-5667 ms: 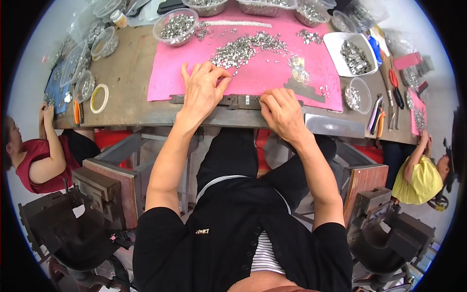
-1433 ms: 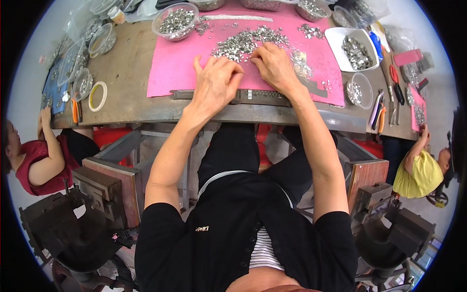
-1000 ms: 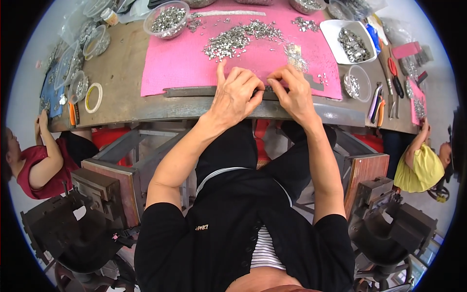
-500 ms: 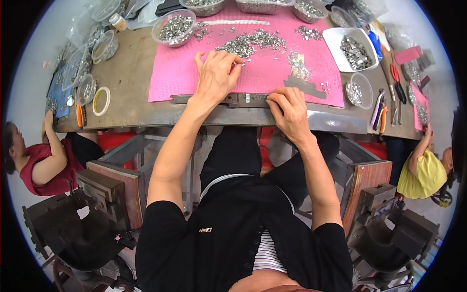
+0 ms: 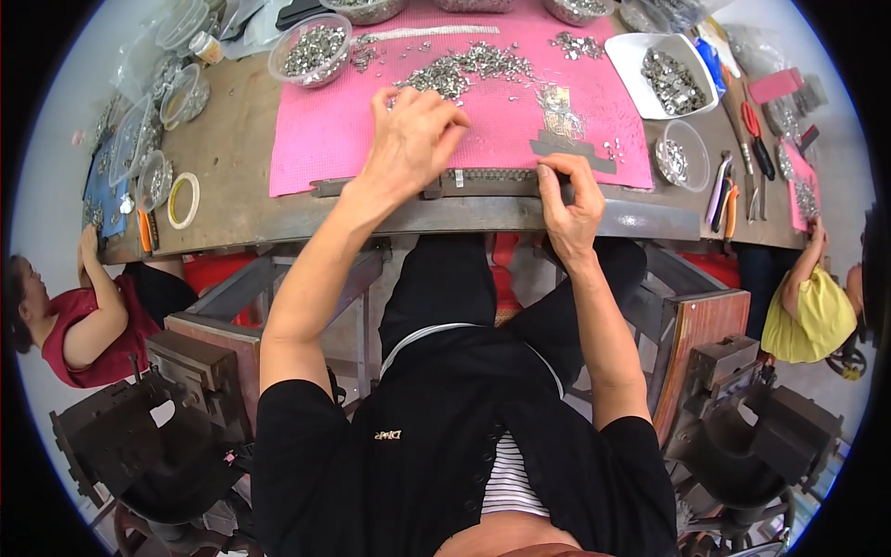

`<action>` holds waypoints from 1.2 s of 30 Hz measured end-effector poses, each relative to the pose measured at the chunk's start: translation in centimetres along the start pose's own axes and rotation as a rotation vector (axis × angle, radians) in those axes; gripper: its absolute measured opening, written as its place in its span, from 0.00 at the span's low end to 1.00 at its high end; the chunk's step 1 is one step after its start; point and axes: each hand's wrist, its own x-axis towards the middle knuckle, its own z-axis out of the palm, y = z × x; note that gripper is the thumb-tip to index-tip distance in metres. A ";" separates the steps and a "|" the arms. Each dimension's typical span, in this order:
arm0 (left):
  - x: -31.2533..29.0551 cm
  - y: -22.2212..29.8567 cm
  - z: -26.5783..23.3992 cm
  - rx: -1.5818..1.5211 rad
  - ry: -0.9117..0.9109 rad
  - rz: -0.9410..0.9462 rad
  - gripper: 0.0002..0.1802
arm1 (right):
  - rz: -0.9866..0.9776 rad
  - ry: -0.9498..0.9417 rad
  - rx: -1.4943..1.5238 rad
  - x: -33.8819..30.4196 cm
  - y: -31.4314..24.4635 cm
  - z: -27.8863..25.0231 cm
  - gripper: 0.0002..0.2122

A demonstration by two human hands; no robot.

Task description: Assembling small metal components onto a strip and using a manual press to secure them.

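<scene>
My left hand point(image 5: 408, 144) hovers over the pink mat at the near side of a pile of small silvery metal pieces point(image 5: 469, 67). Its fingers are bent, with thumb and forefinger drawn together; whatever lies between them is too small to make out. At the mat's front edge lies a long dark metal strip with a toothed-looking row point(image 5: 497, 175). My right hand point(image 5: 574, 200) is closed in a pinch at the right part of this strip, hiding that part. A small bright piece point(image 5: 458, 178) sits on the strip between my hands.
The pink mat point(image 5: 325, 139) covers the bench middle. Around it stand a clear tub of metal pieces point(image 5: 313, 51), a white tray point(image 5: 620, 58) and a small clear tub point(image 5: 696, 139). Pliers point(image 5: 731, 209) lie right, a tape roll point(image 5: 184, 200) left. Two other people sit at the sides.
My right hand has slid to the right along the strip, baring more of its toothed row. My left hand stays near the pile, its thumb and fingers slightly shifted. The whole view has tilted a little.
</scene>
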 end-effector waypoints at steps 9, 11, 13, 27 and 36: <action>-2.1 5.8 2.3 -0.248 0.005 -0.035 0.05 | -0.021 0.020 -0.001 -0.2 -0.3 -1.9 0.05; -2.0 5.9 2.1 -0.249 -0.007 -0.028 0.06 | -0.095 0.063 -0.157 0.6 0.7 -4.7 0.05; -2.0 5.6 2.1 -0.258 -0.020 -0.030 0.05 | -0.091 0.147 -0.279 2.2 1.6 -8.0 0.05; -1.8 5.5 2.1 -0.309 -0.086 0.022 0.06 | 0.348 -0.422 -0.543 10.9 11.2 -20.4 0.15; -2.2 6.6 2.0 -0.152 -0.038 -0.004 0.06 | 0.250 -0.530 -0.643 11.2 10.2 -18.5 0.09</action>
